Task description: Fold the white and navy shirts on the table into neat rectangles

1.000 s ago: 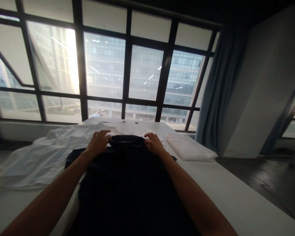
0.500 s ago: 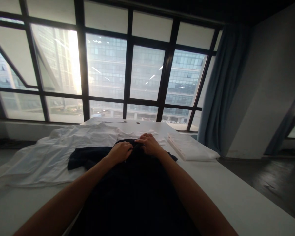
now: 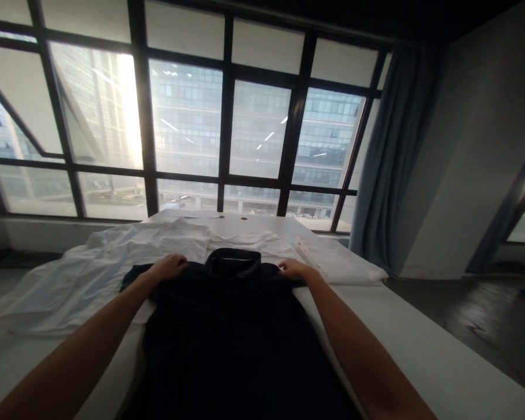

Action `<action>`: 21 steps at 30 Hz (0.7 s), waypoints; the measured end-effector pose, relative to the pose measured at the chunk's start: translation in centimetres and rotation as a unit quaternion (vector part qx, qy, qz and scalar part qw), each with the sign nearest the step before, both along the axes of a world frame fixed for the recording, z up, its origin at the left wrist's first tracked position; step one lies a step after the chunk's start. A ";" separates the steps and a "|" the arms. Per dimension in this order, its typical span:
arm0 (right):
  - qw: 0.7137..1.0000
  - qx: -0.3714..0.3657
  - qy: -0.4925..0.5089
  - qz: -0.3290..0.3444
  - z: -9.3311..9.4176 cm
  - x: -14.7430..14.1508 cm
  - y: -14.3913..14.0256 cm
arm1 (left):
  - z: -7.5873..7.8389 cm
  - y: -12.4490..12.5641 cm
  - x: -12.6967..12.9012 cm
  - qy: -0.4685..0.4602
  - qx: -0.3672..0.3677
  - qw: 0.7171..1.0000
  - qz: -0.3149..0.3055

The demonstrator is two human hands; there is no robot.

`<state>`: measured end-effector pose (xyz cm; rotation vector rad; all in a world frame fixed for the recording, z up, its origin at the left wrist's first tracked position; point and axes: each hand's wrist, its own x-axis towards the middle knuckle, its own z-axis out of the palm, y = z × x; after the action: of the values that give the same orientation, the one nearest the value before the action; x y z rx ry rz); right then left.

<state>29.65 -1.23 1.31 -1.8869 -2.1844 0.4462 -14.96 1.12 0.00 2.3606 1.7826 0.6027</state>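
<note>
A dark navy shirt (image 3: 231,326) lies flat on the white table (image 3: 420,350), collar (image 3: 233,261) at the far end. My left hand (image 3: 168,267) rests palm down on the shirt's left shoulder. On the right shoulder seam lies my right hand (image 3: 294,269), fingers pointing inward. Both hands press on the cloth and flank the collar; neither lifts it.
A crumpled white garment (image 3: 100,274) spreads over the table's left and far side. A folded white cloth (image 3: 339,265) sits at the right by the blue curtain (image 3: 391,151). Large windows stand behind the table; dark floor lies to the right.
My hands were together at the collar half a second ago; now they have slid apart to the two shoulders, and the collar shows uncovered between them.
</note>
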 end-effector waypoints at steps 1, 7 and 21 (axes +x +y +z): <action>1.000 -0.023 -0.009 0.013 -0.3 0.9 -0.3 | -0.6 0.4 -0.6 0.007 -0.016 1.000 -0.009; 0.996 0.007 -0.089 0.031 -0.1 4.3 -2.4 | 0.2 0.9 -1.2 0.023 0.015 0.998 -0.055; 0.986 -0.040 -0.152 -0.052 0.9 6.9 -1.8 | 1.1 0.3 -3.4 0.130 -0.023 0.990 0.055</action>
<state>36.53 -3.01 2.20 -2.2296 -2.2634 0.2413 -18.40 1.41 1.11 2.4154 2.0176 0.2703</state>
